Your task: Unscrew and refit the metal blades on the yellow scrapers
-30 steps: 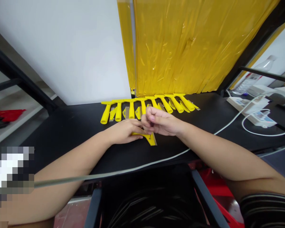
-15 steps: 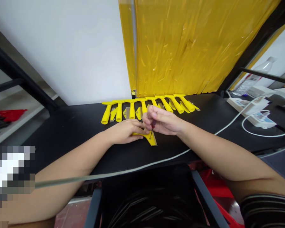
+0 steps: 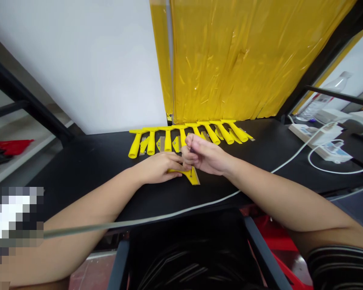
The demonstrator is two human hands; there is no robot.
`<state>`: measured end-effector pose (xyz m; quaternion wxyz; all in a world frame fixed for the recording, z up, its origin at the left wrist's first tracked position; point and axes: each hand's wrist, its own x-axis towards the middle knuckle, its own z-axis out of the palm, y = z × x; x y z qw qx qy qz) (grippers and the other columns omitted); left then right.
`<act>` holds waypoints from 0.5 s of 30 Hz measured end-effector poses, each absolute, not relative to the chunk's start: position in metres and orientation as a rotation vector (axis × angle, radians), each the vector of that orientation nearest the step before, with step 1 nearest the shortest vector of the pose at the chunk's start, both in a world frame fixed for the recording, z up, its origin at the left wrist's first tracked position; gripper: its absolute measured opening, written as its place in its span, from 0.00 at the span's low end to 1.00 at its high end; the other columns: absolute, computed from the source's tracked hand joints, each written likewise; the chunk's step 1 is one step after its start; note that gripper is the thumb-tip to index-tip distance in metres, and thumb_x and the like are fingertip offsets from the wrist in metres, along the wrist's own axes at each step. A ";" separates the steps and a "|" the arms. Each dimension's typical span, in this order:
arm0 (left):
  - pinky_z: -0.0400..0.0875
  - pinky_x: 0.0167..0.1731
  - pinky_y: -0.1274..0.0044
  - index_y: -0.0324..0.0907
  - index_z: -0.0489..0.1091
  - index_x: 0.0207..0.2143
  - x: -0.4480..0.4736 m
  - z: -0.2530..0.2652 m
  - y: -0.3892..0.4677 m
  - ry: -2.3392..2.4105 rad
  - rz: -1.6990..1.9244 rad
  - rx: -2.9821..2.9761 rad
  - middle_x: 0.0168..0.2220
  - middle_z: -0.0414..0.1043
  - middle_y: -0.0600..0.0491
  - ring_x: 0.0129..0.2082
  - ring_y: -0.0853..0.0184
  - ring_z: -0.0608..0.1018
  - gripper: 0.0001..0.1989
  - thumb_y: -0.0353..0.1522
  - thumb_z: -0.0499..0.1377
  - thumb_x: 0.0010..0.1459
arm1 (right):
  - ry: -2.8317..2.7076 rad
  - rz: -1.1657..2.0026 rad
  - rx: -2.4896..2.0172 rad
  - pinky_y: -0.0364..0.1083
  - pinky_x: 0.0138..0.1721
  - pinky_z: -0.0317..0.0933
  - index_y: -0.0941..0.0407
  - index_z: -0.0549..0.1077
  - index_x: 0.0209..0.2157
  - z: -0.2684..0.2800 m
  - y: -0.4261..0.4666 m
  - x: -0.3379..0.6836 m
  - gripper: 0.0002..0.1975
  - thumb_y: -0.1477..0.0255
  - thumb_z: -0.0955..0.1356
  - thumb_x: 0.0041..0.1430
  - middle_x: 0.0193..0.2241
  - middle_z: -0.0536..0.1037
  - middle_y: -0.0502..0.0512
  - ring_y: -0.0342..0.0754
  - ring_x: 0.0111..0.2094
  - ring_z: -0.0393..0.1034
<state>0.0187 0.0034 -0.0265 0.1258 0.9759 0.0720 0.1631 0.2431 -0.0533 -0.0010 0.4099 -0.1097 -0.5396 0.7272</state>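
A yellow scraper (image 3: 194,178) with a flat blade edge lies on the black table, its handle mostly under my left hand (image 3: 157,167). The fingers of that hand are closed over it and press it down. My right hand (image 3: 206,156) is curled around a screwdriver (image 3: 191,172), whose grip is largely hidden in the fingers. Its thin shaft points down onto the scraper's wide head. Just beyond both hands, several more yellow scrapers (image 3: 151,141) are lined up with their hollow handles toward me, and yellow plates with metal blades (image 3: 176,144) lie between them.
A thin white cable (image 3: 210,201) crosses the front of the black table (image 3: 87,161). Power strips (image 3: 329,151) and a clear bottle (image 3: 323,96) are at the right. Behind the scrapers stand a white panel (image 3: 109,60) and yellow plastic sheeting (image 3: 224,60).
My right hand has turned slightly around the screwdriver and shifted a little left, covering more of the red grip. The left hand and the scraper stay in place.
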 end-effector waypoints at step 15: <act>0.76 0.56 0.67 0.47 0.80 0.52 0.019 -0.024 0.001 0.257 0.467 2.834 0.52 0.81 0.49 0.53 0.60 0.81 0.13 0.29 0.64 0.67 | -1.418 1.871 -0.295 0.45 0.35 0.63 0.53 0.65 0.39 -0.003 -0.050 0.245 0.20 0.53 0.73 0.66 0.24 0.64 0.42 0.42 0.25 0.58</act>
